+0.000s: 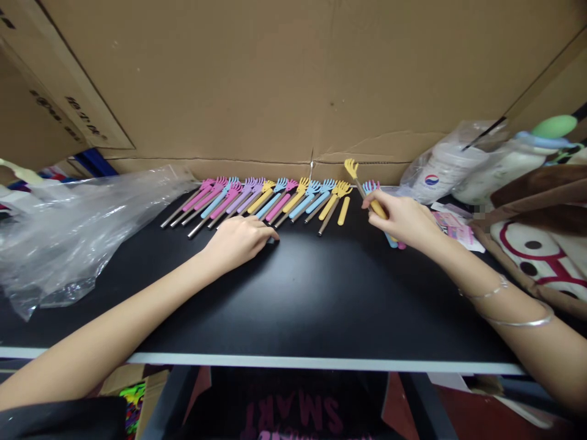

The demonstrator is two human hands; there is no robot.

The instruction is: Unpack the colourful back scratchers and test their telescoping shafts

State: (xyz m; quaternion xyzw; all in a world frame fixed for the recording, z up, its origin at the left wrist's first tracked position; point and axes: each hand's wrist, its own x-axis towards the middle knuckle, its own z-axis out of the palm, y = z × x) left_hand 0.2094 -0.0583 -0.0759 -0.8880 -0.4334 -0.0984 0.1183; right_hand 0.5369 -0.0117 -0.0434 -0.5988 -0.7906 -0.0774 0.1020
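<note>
My right hand is closed around the yellow handle of a back scratcher, whose small claw points up and to the left. Under that hand lie a few more scratchers, with blue and pink handle ends showing. On the black tabletop my left hand rests with curled fingers, close to the lower ends of the row; what its fingertips hold, if anything, is hidden. Pink, purple, blue and yellow back scratchers with metal rods lie side by side, claws toward the back. A yellow handle-shaped piece lies at the row's right end.
Cardboard walls enclose the back and sides of the black table. A crumpled clear plastic bag covers the left. To the right are a white Pepsi-marked cup, a bottle, pink packets and a plush bag.
</note>
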